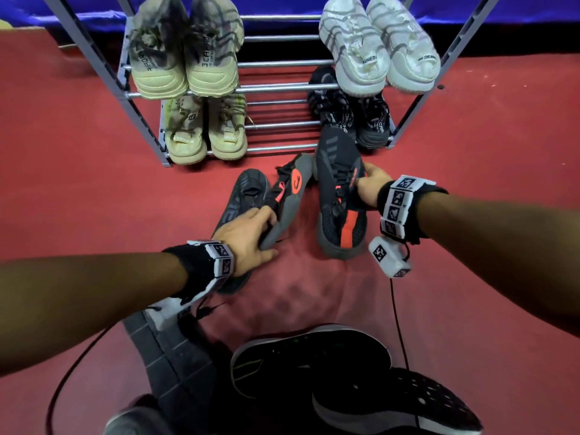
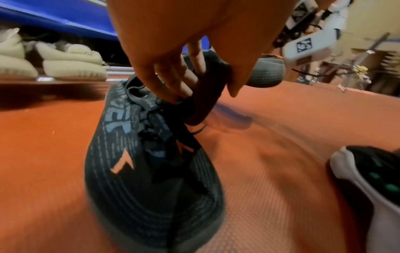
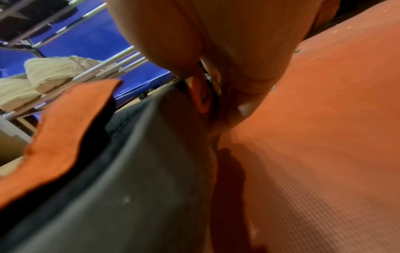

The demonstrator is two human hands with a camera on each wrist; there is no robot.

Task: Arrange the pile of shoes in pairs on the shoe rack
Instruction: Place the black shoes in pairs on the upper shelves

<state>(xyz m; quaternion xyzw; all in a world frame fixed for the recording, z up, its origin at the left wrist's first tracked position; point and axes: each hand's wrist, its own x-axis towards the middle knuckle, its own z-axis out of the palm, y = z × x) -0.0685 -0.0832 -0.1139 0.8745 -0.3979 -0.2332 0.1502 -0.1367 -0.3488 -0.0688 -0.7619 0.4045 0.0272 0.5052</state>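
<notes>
Four pairs fill the grey metal shoe rack across the upper frame. Mid-frame, your right hand grips one black-and-orange sneaker, your left hand its overturned mate; dark shoes wait below.

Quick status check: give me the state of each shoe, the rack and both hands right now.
Right hand: grips the black-and-orange shoe, lifted.
Left hand: grips the second black-and-orange shoe, tipped on its side.
Dark grey shoe: on the floor, unpaired.
Shoe rack: middle free on both shelves.
Beige pair: top shelf.
White pair: top shelf.
Cream pair: lower shelf.
Black pair: lower shelf.
</notes>
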